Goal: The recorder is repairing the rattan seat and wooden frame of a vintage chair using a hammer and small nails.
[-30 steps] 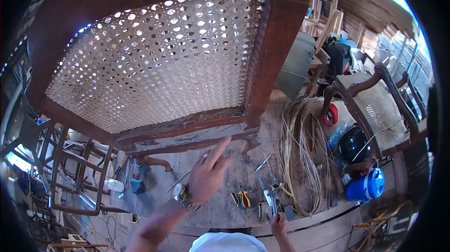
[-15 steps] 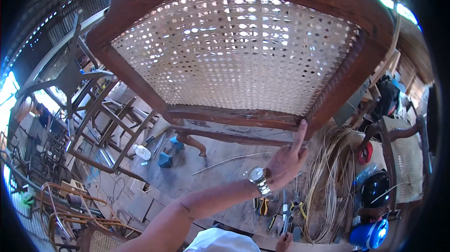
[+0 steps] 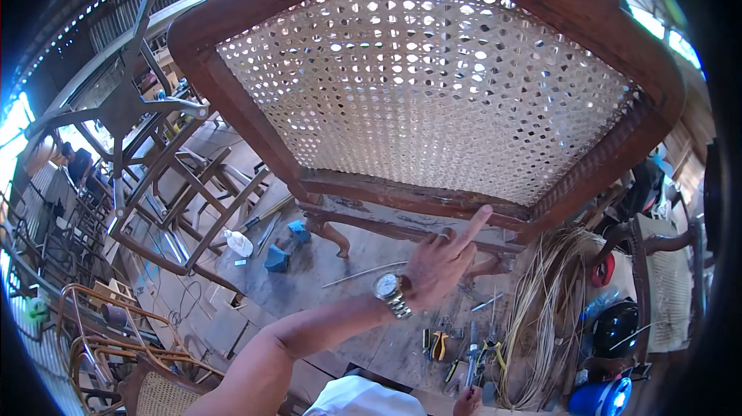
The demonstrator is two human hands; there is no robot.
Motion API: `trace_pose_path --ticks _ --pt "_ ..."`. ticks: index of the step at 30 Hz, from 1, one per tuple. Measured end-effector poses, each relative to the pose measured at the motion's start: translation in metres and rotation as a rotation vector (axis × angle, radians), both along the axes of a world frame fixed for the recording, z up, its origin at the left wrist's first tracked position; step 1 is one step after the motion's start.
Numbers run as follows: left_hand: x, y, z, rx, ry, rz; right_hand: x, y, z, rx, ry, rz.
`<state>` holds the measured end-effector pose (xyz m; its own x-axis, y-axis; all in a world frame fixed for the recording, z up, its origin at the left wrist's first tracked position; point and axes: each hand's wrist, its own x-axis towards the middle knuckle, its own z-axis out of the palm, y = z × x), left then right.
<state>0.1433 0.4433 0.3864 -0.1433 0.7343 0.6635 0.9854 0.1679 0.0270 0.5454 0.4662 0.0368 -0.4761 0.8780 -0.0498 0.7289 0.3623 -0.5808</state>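
A wooden chair frame (image 3: 255, 126) with a woven cane panel (image 3: 433, 99) fills the upper middle. My left hand (image 3: 439, 265), a metal watch at its wrist, points with its index finger out along the lower rail (image 3: 402, 198); the other fingers are partly bent and hold nothing. At the bottom edge, only part of my right hand (image 3: 468, 400) shows, its fingers closed around the lower end of a slim grey metal tool (image 3: 473, 362). Beside that tool lie yellow-and-black pliers (image 3: 439, 345) and yellow-handled pliers (image 3: 492, 354).
Loose cane strands (image 3: 537, 315) lie to the right, near a black helmet (image 3: 616, 329) and a blue container (image 3: 593, 398). Blue blocks (image 3: 277, 259) and a white bottle (image 3: 238, 243) rest on the left. Bare chair frames (image 3: 166, 207) stand farther left, with another person (image 3: 79, 165) beyond.
My left hand has moved left along the lower rail, away from its right corner. In the picture, the chair frame has shifted right and tilted slightly. My right hand stays at the bottom edge.
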Motion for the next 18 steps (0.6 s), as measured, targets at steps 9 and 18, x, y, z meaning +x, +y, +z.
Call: trace_pose_path --ticks 9,18 --pt "-0.029 -0.049 0.001 -0.062 -0.12 0.124 -0.019 -0.023 -0.033 -0.072 0.221 -0.159" --pt "-0.039 -0.077 0.019 0.065 -0.291 0.12 -0.05 -0.026 0.023 -0.087 0.233 -0.101"
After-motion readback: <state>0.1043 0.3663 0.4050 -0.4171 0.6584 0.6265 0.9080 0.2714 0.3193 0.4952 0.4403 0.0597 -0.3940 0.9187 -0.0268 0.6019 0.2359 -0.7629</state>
